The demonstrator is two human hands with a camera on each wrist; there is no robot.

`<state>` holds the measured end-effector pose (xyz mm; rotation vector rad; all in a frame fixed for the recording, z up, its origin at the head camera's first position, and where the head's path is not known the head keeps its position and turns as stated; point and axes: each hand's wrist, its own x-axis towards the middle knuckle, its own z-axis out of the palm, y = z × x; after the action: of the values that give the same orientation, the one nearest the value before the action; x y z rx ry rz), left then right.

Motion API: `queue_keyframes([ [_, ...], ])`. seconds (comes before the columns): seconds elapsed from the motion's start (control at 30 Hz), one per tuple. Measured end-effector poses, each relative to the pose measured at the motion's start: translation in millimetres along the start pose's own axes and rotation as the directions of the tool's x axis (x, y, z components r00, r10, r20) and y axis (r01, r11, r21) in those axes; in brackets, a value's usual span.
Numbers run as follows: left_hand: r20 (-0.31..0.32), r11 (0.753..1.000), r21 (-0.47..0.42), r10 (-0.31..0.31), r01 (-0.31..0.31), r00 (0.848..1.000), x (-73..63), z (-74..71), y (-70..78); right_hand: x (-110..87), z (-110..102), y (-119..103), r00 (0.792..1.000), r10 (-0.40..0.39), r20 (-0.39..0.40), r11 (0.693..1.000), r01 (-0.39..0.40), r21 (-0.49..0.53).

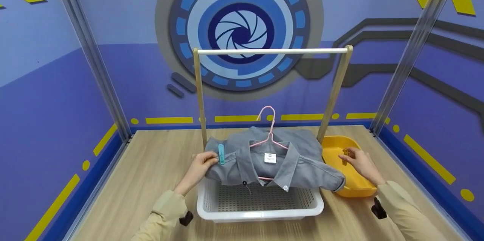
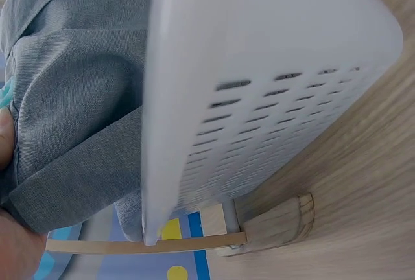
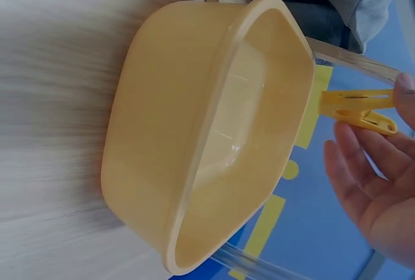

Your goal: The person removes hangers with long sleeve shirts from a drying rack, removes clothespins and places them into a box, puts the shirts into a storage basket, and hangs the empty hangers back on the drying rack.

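A grey collared shirt (image 1: 227, 176) lies over the white basket (image 1: 261, 215), with a pink hanger (image 1: 270, 135) inside its neck and the hook standing up. A teal clothespin (image 1: 221, 154) sits on the shirt's shoulder at the left. Right beside it, my left hand (image 1: 202, 162) pinches the shirt's cloth; only part of this hand shows in the left wrist view. Over the yellow basin (image 3: 142, 98), my right hand (image 1: 361, 161) holds a yellow clothespin (image 3: 356, 104) between thumb and fingers, apart from the shirt.
Behind the shirt stands a rack with wooden posts (image 1: 199, 93) and a white crossbar (image 1: 272, 51). The basin is at the basket's right, partly under the shirt's sleeve. Painted walls and metal posts (image 1: 410, 59) bound the wooden table (image 1: 151, 157).
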<state>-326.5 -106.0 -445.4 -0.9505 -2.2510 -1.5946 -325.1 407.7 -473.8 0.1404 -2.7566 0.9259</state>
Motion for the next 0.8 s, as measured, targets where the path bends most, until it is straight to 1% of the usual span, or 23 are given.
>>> queue_keyframes([
  [0.1,-0.005,1.000,-0.003,-0.008,0.008,1.000,-0.1,0.2,0.0,0.4,1,2,0.999,0.026,0.030,1.000,-0.026,-0.009],
  [0.27,-0.010,1.000,-0.009,-0.017,0.017,1.000,-0.6,0.7,-0.4,1.4,3,8,0.998,0.030,0.054,0.998,-0.027,-0.051],
  [0.37,-0.016,1.000,0.003,0.001,-0.001,1.000,-1.0,1.1,-0.7,1.6,4,12,0.997,0.034,0.070,0.997,-0.029,-0.074],
  [0.5,-0.019,0.999,0.019,0.039,-0.038,0.999,-1.5,1.3,-1.2,1.4,6,17,0.995,0.036,0.094,0.997,-0.030,-0.073],
  [0.6,-0.014,0.999,0.013,0.047,-0.047,0.999,-1.8,1.2,-1.7,0.7,8,20,0.989,0.065,0.134,0.996,-0.056,-0.074],
  [0.67,-0.011,0.999,0.011,0.047,-0.046,0.999,-1.6,1.1,-2.2,0.3,8,21,0.985,0.082,0.155,0.993,-0.068,-0.091],
  [0.8,-0.010,0.999,0.017,0.029,-0.029,1.000,-0.9,1.0,-2.6,1.0,8,23,0.976,0.116,0.186,0.987,-0.092,-0.133],
])
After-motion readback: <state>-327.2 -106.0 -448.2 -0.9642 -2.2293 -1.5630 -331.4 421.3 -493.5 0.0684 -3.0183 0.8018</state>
